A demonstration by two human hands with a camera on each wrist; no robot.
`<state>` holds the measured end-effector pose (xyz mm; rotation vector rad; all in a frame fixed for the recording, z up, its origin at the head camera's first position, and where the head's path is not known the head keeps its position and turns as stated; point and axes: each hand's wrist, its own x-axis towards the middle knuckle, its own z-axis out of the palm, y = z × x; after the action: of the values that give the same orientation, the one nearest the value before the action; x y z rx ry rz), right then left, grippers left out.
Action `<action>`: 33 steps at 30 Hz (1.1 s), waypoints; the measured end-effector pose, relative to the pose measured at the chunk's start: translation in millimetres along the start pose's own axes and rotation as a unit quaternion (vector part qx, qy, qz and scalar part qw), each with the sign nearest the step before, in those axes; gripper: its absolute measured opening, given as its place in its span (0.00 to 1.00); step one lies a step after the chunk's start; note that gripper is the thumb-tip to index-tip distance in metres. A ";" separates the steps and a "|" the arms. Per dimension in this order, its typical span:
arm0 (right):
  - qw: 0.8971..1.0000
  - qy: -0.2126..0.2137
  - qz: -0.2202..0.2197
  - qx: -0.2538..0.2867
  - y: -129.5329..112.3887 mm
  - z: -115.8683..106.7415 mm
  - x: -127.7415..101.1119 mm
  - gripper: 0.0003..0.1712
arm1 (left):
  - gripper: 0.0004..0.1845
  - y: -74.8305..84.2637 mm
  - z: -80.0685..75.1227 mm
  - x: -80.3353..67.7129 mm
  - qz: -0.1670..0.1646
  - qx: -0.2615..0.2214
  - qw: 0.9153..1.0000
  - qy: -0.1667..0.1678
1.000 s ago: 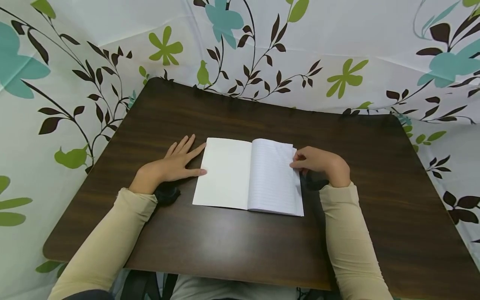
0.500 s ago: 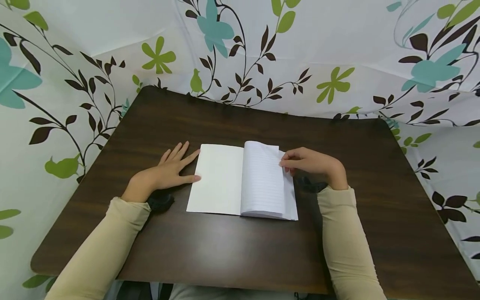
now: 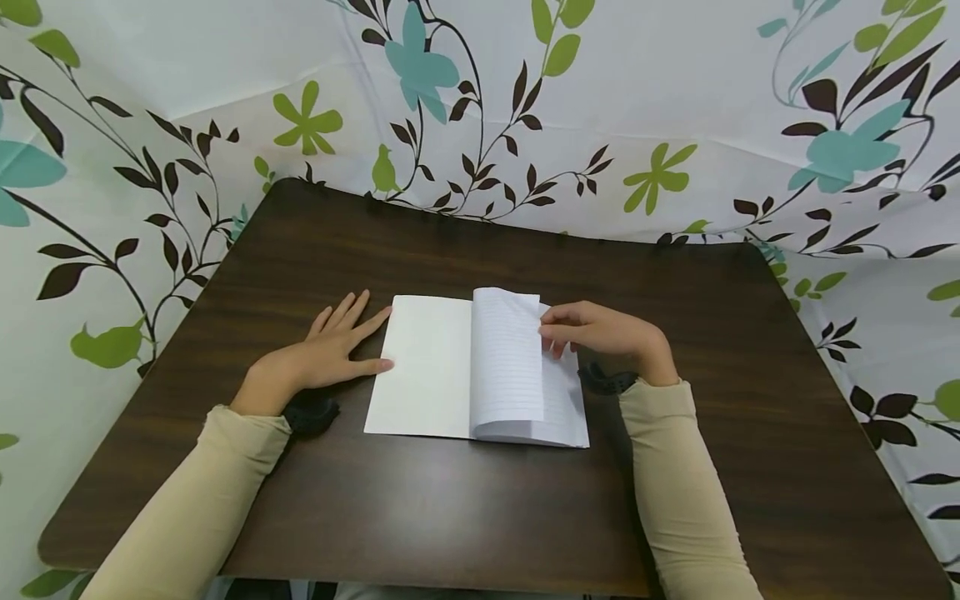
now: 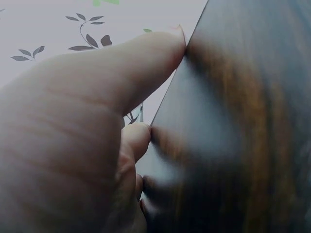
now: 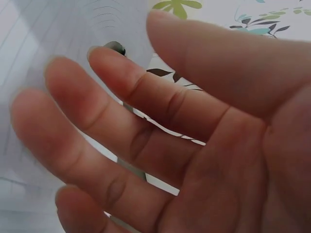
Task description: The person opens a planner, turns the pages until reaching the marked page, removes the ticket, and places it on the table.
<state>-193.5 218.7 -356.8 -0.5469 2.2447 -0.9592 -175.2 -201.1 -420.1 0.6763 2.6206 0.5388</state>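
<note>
A notebook [image 3: 431, 367] with a blank left page lies spread on the dark wooden table. On its right half a lined leaf [image 3: 506, 358] bows up, its free edge lifted off the pages [image 3: 564, 400] beneath. My right hand [image 3: 600, 329] is at that edge, fingertips against the leaf. In the right wrist view its fingers [image 5: 116, 107] are gently bent and spread, the thumb apart from them, with lined paper beyond. My left hand [image 3: 322, 350] rests flat on the table, thumb and index tips at the notebook's left edge; its thumb [image 4: 146, 58] touches the tabletop.
The wooden table [image 3: 435, 517] extends around the notebook on all sides. Behind it hangs a white cloth [image 3: 555, 150] printed with leaves and flowers. A dark wrist camera [image 3: 311, 415] sits under the left wrist and another dark device [image 3: 606, 380] under the right.
My right hand has moved left relative to the notebook, carrying the leaf's edge farther from the right side and baring more of the page below. The left hand keeps its place beside the notebook.
</note>
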 end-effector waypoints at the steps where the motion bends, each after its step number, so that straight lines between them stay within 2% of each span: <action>1: 1.000 -0.001 -0.001 0.000 0.0 0.9 1.1 0.15 | 0.47 0.2 -0.1 -0.1 0.000 0.001 1.000 0.000; 8: 1.000 -0.003 0.006 0.002 -2.7 6.9 5.7 0.15 | 0.47 -0.5 0.7 0.3 0.002 0.001 1.000 -0.001; 16: 0.999 -0.012 -0.024 0.029 -8.9 8.4 8.2 0.14 | 0.47 0.7 -0.4 1.4 0.000 0.007 1.000 -0.004; 25: 0.999 -0.014 -0.035 0.031 -13.7 8.4 14.7 0.12 | 0.46 2.3 -2.5 4.3 -0.001 0.003 1.000 0.007; 33: 0.998 -0.031 -0.037 0.036 -13.5 11.7 19.7 0.16 | 0.46 2.1 -4.0 0.8 0.006 -0.004 1.000 -0.002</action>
<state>-197.9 192.7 -360.6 -0.6232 2.1385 -1.0429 -176.8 -200.1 -415.9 0.6890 2.6111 0.5512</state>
